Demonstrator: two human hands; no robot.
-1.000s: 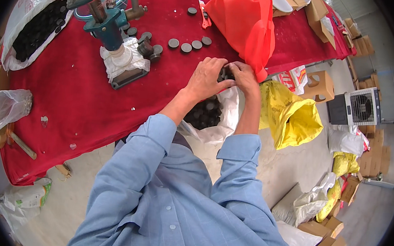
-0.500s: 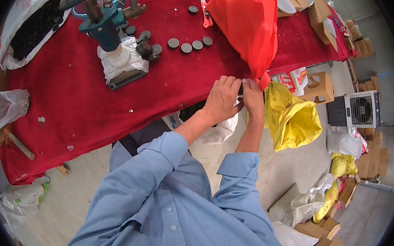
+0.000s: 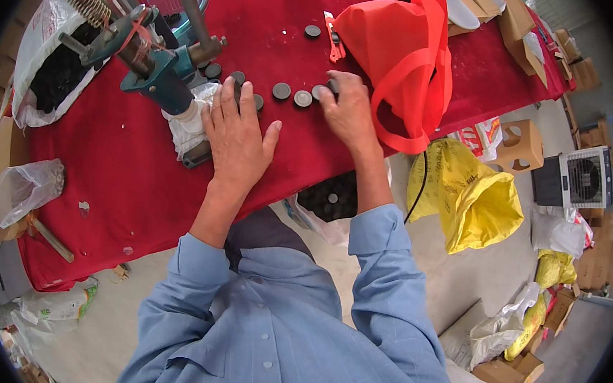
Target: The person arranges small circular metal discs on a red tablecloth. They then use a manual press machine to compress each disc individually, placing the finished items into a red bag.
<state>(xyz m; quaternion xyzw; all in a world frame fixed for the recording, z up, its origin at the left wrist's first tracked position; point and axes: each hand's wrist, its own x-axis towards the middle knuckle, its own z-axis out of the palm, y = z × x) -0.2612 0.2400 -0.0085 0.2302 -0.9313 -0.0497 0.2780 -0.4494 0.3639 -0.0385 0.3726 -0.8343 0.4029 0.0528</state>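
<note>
My left hand [image 3: 238,143] is open over the table beside a green bench press [image 3: 158,82], fingers stretched forward and partly covering dark grey discs and the white cloth [image 3: 185,128] around the press base. My right hand [image 3: 351,114] has its thumb and fingertips around a dark grey disc [image 3: 333,85] at the right end of a short row. Next to it in the row lie more discs [image 3: 302,98]. A red cloth bag [image 3: 397,44] with a drooping handle stands just right of my right hand. Beyond the row lie a single disc [image 3: 313,31] and a red utility knife [image 3: 335,39].
Under the table edge, an open white bag holds black discs [image 3: 329,197]. Yellow sacks [image 3: 482,205] hang at the table's right corner. A white sack of black pieces [image 3: 52,78], a clear plastic bag [image 3: 27,191] and a blue basket [image 3: 191,13] stand at the left and back.
My hands have parted from the table edge below the red bag. The left moved left toward the press and opened; the right moved forward to the disc row. The red bag's handle now droops loose.
</note>
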